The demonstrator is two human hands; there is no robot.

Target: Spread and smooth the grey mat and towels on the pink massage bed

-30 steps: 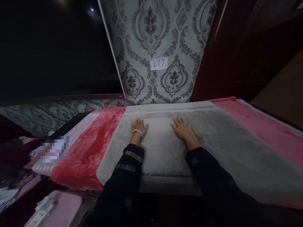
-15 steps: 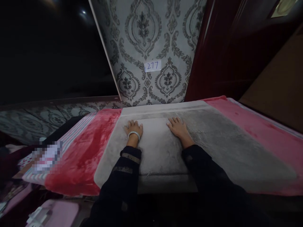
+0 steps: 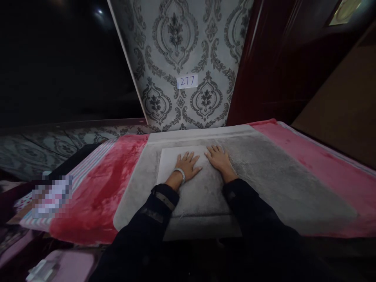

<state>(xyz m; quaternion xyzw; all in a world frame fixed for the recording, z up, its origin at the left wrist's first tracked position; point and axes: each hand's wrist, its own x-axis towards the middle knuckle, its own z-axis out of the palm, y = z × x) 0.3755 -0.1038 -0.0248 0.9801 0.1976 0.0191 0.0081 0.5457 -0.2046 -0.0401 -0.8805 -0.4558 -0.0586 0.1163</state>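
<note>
A thin white sheet [image 3: 167, 159], apparently paper, lies flat on a grey plush mat [image 3: 264, 176]. My left hand [image 3: 187, 166], with a pale bracelet at the wrist, rests palm down on the sheet, fingers spread. Beside it on the right, my right hand [image 3: 219, 158] is also palm down with fingers apart, at the sheet's right side. Neither hand grips anything. The sheet's left edge and upper left corner show; its lower part is partly hidden by my left hand and hard to make out.
Under the mat, a red and pink plush blanket [image 3: 96, 192] covers the surface. A dark screen [image 3: 64, 62] stands at the left, patterned wallpaper [image 3: 202, 51] with a "277" label [image 3: 187, 81] behind. A pink object [image 3: 72, 264] sits lower left; a dark red panel [image 3: 273, 58] rises right.
My left hand has moved right across the white sheet, closer to my right hand, uncovering the sheet's left edge. My right hand stays in nearly the same place. The view has shifted slightly.
</note>
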